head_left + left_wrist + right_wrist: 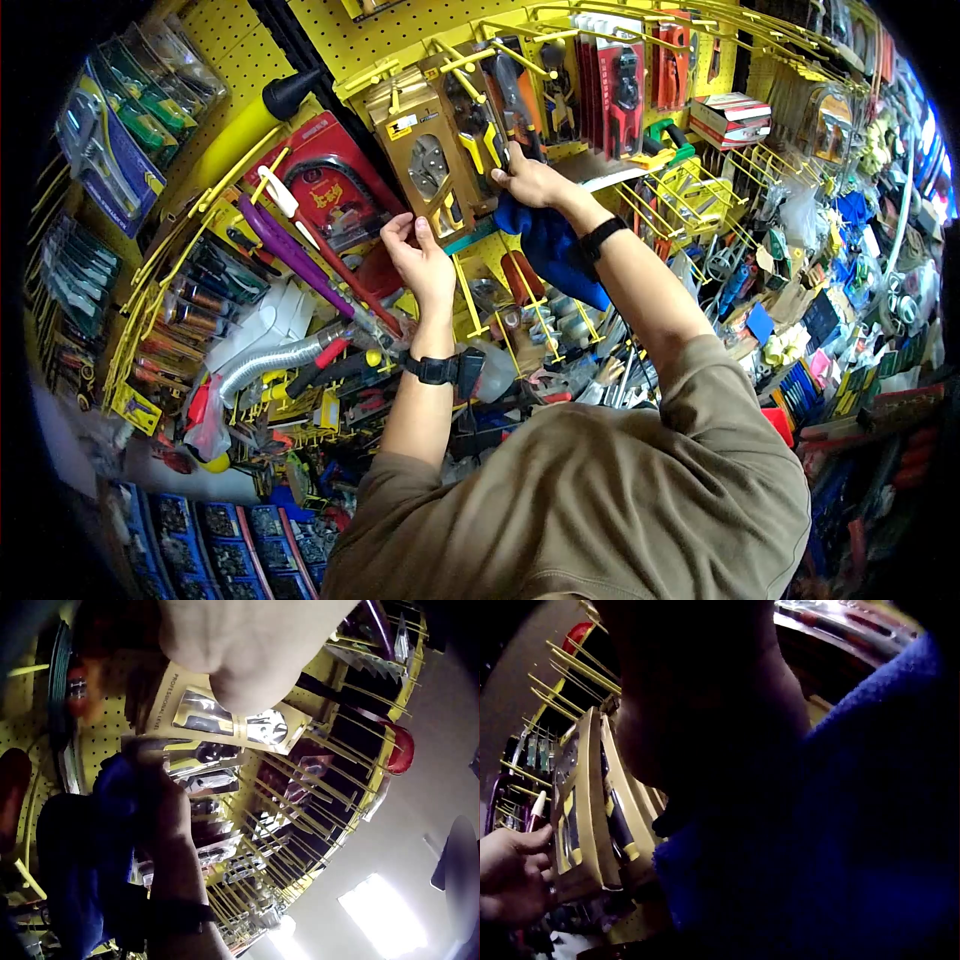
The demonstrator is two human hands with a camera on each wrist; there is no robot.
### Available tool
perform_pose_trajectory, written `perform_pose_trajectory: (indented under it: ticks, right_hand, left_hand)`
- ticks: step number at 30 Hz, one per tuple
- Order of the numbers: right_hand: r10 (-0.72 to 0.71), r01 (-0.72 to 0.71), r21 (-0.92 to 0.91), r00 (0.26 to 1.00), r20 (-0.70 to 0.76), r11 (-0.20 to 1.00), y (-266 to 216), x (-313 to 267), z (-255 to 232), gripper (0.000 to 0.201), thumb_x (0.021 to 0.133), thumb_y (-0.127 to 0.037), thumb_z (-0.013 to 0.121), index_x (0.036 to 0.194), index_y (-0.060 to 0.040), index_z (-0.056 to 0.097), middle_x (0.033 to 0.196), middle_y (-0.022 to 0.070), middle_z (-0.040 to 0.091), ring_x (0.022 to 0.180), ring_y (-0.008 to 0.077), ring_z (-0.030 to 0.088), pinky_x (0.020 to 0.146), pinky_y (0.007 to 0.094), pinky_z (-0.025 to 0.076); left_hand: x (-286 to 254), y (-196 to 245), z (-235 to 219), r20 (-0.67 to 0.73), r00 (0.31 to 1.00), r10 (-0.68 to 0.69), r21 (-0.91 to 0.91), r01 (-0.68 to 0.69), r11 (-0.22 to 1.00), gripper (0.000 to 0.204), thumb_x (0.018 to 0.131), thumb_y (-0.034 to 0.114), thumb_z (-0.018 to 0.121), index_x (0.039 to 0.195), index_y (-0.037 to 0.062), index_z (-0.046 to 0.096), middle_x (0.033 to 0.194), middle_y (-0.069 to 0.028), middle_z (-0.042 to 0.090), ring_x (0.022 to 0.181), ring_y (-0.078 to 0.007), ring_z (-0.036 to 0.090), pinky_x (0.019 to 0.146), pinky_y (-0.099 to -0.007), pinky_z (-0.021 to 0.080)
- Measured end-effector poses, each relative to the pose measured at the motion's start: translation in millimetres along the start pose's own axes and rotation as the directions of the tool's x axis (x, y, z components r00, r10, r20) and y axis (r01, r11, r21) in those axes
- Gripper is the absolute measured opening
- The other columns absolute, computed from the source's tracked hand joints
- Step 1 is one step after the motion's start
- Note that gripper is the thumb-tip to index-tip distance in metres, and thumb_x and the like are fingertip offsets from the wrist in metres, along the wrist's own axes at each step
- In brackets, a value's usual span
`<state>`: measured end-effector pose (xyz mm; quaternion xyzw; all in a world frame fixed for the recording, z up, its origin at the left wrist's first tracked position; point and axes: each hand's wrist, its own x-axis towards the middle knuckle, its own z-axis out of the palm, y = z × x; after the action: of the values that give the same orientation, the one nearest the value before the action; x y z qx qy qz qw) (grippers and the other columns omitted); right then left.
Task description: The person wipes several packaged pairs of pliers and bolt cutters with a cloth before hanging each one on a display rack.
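A cardboard package with locking pliers (429,165) hangs on the yellow rack. My left hand (421,265) is at its lower left corner, fingers loosely bent; in the right wrist view the left hand's (516,874) thumb is at the package (589,817) edge, and whether it touches cannot be told. To the right, my right hand (535,182) is beside packaged tools with yellow and black handles (490,140). A blue cloth (550,245) hangs from under the right hand, its upper end gripped there. In the right wrist view the cloth (877,772) and dark shadow hide those fingers.
A red package (325,185) and purple-handled tool (285,250) hang at the left. Yellow hooks (465,295) jut out below the hands. Red packages (622,90) and a red-and-white box (731,120) are at the right. Stacked goods fill the far right.
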<state>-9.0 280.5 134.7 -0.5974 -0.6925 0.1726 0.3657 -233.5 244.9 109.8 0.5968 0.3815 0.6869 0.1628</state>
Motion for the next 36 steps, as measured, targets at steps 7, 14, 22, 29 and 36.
perform_pose_trajectory:
  ticks: [7, 14, 22, 29, 36]
  right_hand:
    - [0.0, 0.017, 0.07, 0.971, -0.238, 0.997, 13.9, 1.0, 11.6, 0.06, 0.095, -0.037, 0.06, 0.118, 0.0078, 0.028, 0.098, 0.0384, 0.062, 0.1, 0.0524, 0.06, 0.087, 0.0538, 0.047]
    - [-0.04, -0.073, -0.205, 0.865, -0.5, 0.976, 19.2, -13.8, 12.0, 0.043, 0.088, -0.027, 0.066, 0.113, 0.0011, 0.046, 0.096, 0.0282, 0.064, 0.086, 0.0475, 0.064, 0.076, 0.0548, 0.052]
    - [-0.218, 0.056, -0.325, 0.845, -0.488, 0.944, -9.4, -39.0, 5.6, 0.04, 0.091, -0.028, 0.06, 0.128, -0.0159, 0.051, 0.106, 0.0205, 0.06, 0.079, 0.0444, 0.066, 0.069, 0.0531, 0.055]
    - [-0.094, -0.046, -0.37, 0.931, -0.352, 0.928, -18.0, -22.1, 12.6, 0.057, 0.094, -0.032, 0.055, 0.146, -0.0172, 0.038, 0.117, 0.0248, 0.057, 0.085, 0.044, 0.067, 0.073, 0.0524, 0.056]
    - [-0.145, -0.014, -0.332, 0.881, -0.451, 0.943, -28.2, -4.0, 6.9, 0.066, 0.094, -0.04, 0.054, 0.149, -0.0105, 0.032, 0.112, 0.0259, 0.06, 0.082, 0.0435, 0.067, 0.073, 0.0515, 0.056]
  left_hand:
    - [-2.6, 4.0, 2.5, -0.025, 1.0, -0.013, 0.014, 0.013, 1.0, 0.018, 0.096, 0.007, 0.058, 0.111, -0.001, 0.05, 0.105, -0.0114, 0.059, 0.097, -0.0207, 0.057, 0.091, -0.0344, 0.045]
    - [-15.5, 5.6, 2.7, -0.01, 1.0, -0.015, -0.043, 0.014, 0.999, 0.022, 0.095, 0.007, 0.06, 0.113, -0.0008, 0.051, 0.111, -0.0119, 0.06, 0.101, -0.0207, 0.057, 0.094, -0.0345, 0.044]
    - [-31.9, 10.6, 0.8, 0.014, 1.0, -0.023, -0.069, 0.024, 0.997, 0.025, 0.095, 0.008, 0.062, 0.115, 0.0002, 0.05, 0.112, -0.011, 0.06, 0.101, -0.0188, 0.057, 0.092, -0.0334, 0.045]
    - [-48.7, 8.8, -10.0, 0.078, 0.996, -0.039, -0.11, 0.048, 0.993, 0.027, 0.096, 0.008, 0.059, 0.118, 0.0005, 0.046, 0.121, -0.0138, 0.055, 0.111, -0.0218, 0.054, 0.098, -0.0354, 0.045]
    - [-54.4, 3.1, -27.7, 0.088, 0.996, -0.023, -0.073, 0.029, 0.997, 0.025, 0.097, 0.007, 0.058, 0.118, 0.0006, 0.046, 0.124, -0.0146, 0.055, 0.113, -0.0227, 0.054, 0.101, -0.0367, 0.044]
